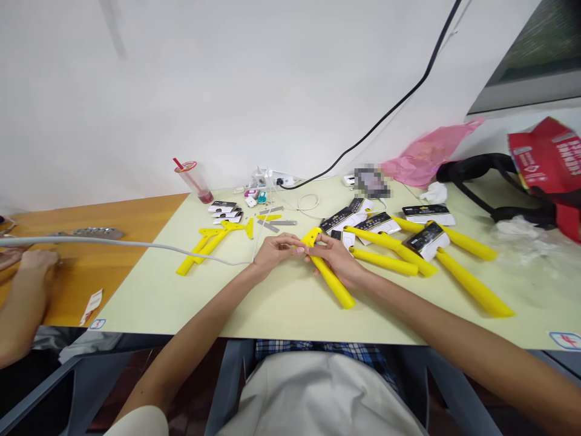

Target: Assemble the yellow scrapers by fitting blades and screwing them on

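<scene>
A yellow-handled tool (333, 282) lies slanted over the pale green table, its wide head up between my hands. My right hand (334, 257) is closed round its neck just below the head. From the left side, the fingertips of my left hand (278, 251) pinch at the head's edge; whether a small part is between them is too small to tell. Two yellow handles (209, 244) lie to the left. Grey blades and yellow pieces (269, 217) are scattered behind my left hand. To the right lie several yellow tools (474, 284) with black-and-white cards (427, 240).
Stacked cards (226, 212) and a drink cup with a straw (196, 181) stand back left. A white cable (136, 244) crosses the left side. Power strip (267, 179), pink bag (426, 158), red bag (547, 160) line the back. Another person's arm (27, 297) is far left.
</scene>
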### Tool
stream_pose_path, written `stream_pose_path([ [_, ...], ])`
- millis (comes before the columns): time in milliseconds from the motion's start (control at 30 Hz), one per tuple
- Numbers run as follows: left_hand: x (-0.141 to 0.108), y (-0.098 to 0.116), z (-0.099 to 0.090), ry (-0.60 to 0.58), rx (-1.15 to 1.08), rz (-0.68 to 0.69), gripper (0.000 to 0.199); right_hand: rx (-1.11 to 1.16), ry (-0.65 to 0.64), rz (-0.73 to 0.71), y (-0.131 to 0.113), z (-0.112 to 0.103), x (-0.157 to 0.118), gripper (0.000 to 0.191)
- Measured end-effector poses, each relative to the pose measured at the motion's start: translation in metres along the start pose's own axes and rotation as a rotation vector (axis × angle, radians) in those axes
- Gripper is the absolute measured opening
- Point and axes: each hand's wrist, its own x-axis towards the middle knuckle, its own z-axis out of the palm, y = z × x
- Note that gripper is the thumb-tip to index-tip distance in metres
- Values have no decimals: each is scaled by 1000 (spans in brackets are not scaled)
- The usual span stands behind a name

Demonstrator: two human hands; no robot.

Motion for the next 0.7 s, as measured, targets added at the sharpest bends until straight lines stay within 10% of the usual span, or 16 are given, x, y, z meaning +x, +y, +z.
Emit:
stream_pose_path([
  [700, 2, -2, -4, 1, -100, -83, 34, 45, 17, 11, 0, 1, 0, 37],
])
